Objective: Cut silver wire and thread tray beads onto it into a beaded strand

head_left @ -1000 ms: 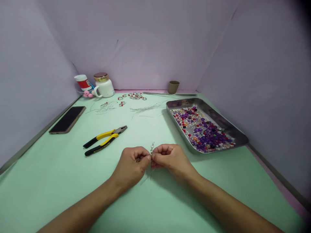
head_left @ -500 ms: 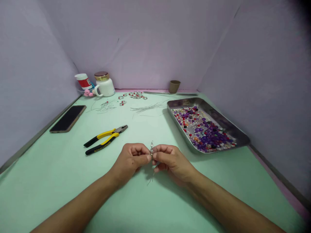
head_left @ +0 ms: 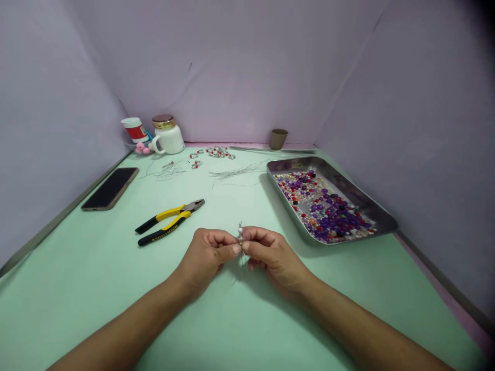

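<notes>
forearms cut off (lower edge), wire point(head_left: 240, 234) tiny

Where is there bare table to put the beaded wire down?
Bare: the mat between pliers and phone, and the strip between the hands and tray. Crowded: the far edge, with loose wires, bead pieces and mug.

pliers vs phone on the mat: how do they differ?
The pliers have yellow-and-black handles and a grey metal head; the phone is a flat dark slab. The pliers lie nearer the left hand; the phone sits farther left, near the table edge. The pliers' head points toward the bead tray; the phone angles toward the back wall. Both lie flat, untouched.
</notes>
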{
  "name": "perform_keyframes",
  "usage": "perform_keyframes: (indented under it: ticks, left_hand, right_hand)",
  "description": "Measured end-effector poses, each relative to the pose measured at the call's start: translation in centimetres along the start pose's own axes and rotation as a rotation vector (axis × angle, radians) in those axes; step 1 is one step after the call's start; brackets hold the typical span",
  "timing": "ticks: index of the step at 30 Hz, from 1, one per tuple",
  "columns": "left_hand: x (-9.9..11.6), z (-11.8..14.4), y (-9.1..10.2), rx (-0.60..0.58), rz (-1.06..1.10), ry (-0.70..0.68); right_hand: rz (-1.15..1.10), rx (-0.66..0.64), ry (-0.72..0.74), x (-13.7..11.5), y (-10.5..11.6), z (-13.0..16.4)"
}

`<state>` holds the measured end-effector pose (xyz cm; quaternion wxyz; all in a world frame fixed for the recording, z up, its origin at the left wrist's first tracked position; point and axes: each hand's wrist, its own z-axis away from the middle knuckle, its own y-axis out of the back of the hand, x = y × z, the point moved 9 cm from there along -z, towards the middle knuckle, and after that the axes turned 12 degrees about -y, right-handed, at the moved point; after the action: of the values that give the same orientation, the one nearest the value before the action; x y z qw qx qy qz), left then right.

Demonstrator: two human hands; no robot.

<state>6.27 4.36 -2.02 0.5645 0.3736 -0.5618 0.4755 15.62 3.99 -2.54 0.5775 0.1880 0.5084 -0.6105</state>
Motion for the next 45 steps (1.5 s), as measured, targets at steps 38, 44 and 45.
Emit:
perform_keyframes:
  ticks: [38,44,45]
  left_hand:
    - [-1.5,0.7,-0.2,0.290,0.321,0.101]
    - [-1.4,0.6,0.0,0.278,0.270,0.091]
    - [-1.4,0.5,0.0,0.276,0.257,0.090]
  right_hand:
    - [0.297,0.209,0.091,0.0,0.0,1.1]
    - [0.354,0.197,0.090,0.0,0.3,0.7]
    - [0.370,0.187,0.086,0.0,0.3,0.6]
